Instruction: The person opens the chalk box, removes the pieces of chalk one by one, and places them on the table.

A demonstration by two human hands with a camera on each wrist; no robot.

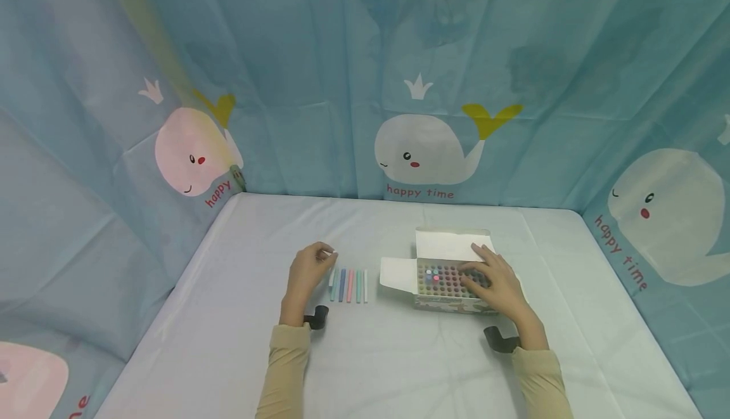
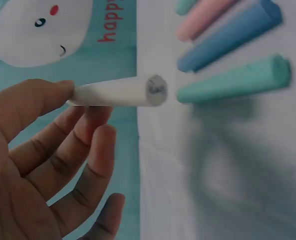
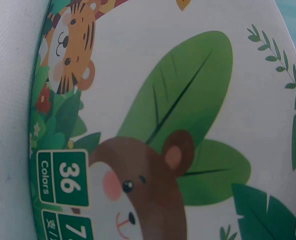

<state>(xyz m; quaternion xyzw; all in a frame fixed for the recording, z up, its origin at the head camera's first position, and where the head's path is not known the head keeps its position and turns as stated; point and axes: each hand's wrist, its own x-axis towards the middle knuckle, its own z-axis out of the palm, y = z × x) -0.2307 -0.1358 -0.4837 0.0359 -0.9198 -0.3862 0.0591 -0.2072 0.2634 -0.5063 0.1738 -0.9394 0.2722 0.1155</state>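
Observation:
My left hand [image 1: 312, 268] pinches a white chalk stick [image 1: 332, 255] between thumb and fingers just above the table; in the left wrist view the white chalk stick [image 2: 119, 92] juts from the left hand's fingertips [image 2: 48, 97]. Right of it, several coloured chalks [image 1: 348, 285] lie side by side, among them a green chalk [image 2: 235, 80], a blue chalk [image 2: 227, 37] and a pink chalk [image 2: 202, 17]. My right hand [image 1: 493, 277] rests flat on the open chalk box [image 1: 443, 303], fingers over the chalk ends. The right wrist view shows only the box's printed side [image 3: 152, 125].
A white cloth covers the table [image 1: 399, 355]. A blue curtain with whale prints [image 1: 422, 146] closes in the back and both sides. The box's lid flap [image 1: 450, 244] stands open toward the back, and a side flap [image 1: 397, 274] sticks out to the left.

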